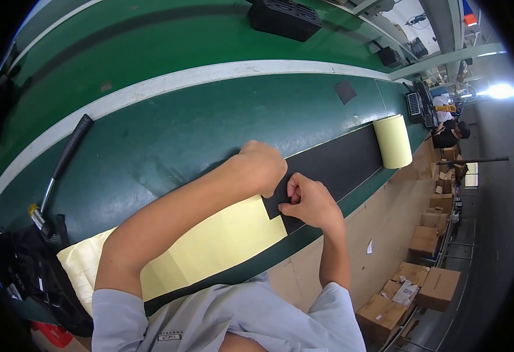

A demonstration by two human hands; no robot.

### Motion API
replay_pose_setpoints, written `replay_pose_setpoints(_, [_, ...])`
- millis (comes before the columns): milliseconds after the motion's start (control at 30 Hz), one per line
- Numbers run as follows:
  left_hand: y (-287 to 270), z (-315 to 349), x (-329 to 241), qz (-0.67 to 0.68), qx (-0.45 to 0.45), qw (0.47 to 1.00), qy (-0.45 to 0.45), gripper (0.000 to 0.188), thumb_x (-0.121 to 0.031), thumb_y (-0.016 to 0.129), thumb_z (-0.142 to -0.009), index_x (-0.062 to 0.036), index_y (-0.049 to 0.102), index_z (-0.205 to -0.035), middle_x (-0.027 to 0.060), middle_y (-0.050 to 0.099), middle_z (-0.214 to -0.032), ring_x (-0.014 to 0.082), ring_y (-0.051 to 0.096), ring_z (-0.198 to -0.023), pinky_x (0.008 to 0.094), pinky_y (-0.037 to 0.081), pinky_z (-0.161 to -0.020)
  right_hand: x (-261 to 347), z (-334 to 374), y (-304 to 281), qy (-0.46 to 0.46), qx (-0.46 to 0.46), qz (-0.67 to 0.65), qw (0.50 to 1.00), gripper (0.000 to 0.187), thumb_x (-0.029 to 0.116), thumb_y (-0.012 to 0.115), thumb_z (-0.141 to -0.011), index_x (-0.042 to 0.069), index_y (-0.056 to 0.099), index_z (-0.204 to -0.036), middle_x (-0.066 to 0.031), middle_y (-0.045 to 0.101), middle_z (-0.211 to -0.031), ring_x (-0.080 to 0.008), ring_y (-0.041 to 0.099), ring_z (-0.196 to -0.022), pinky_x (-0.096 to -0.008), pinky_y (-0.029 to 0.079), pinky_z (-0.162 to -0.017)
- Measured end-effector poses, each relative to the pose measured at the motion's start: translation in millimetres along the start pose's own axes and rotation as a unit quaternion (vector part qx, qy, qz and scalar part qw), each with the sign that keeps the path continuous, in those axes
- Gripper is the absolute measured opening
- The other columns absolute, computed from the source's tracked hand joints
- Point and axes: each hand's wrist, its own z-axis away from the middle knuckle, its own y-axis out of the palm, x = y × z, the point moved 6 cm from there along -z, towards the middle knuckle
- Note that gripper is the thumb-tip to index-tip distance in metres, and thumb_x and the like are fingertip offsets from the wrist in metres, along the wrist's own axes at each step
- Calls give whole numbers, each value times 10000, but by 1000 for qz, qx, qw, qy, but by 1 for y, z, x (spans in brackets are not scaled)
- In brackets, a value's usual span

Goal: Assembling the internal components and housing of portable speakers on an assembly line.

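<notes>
A long black sheet [339, 164] with pale yellow backing runs across the green bench, its far right end wound into a yellow roll [393, 142]. Left of the sheet's cut edge lies bare yellow backing paper [210, 249], creased at its left end. My left hand [263, 167] is closed in a fist at the black sheet's left end, its fingertips mostly hidden beneath it. Close by on the right, my right hand [312, 202] rests over the black sheet with curled fingers, thumb near the forefinger. Whatever lies between its fingertips is too small to make out.
A hammer [63, 158] with a black grip lies at the left, beside a black bag [39, 276]. One small dark square [345, 92] sits on the bench [210, 111]. Beyond the white rail stands a black box [285, 19]. Cardboard boxes [439, 287] line the right; another person [447, 134] is farther off.
</notes>
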Motion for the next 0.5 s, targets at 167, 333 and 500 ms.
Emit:
replay_pose_setpoints(167, [-2, 2, -1, 3, 6, 1000, 2, 266, -268, 775, -764, -62, 775, -933, 123, 751, -932, 285, 732, -885, 404, 585, -791, 5, -7, -1, -19, 16, 11, 1000, 325, 134, 801, -662, 30, 544, -832, -127, 638, -684, -263, 655, -652, -353, 508, -626])
replay_pose_setpoints(333, [-2, 2, -1, 6, 6, 1000, 2, 267, -269, 778, -764, -64, 774, -935, 119, 751, -931, 283, 732, -888, 401, 585, -792, 9, -12, -3, -23, 25, 11, 999, 316, 118, 790, -651, 34, 536, -819, -124, 632, -678, -270, 650, -653, -357, 502, -626])
replay_pose_setpoints(500, [-1, 1, 0, 13, 0, 1000, 5, 271, -264, 786, -754, -66, 774, -939, 117, 750, -925, 281, 730, -895, 404, 583, -795, 11, -18, -3, -21, 25, -20, 999, 346, 87, 802, -631, 47, 501, -796, -43, 531, -655, -156, 506, -615, -314, 426, -578])
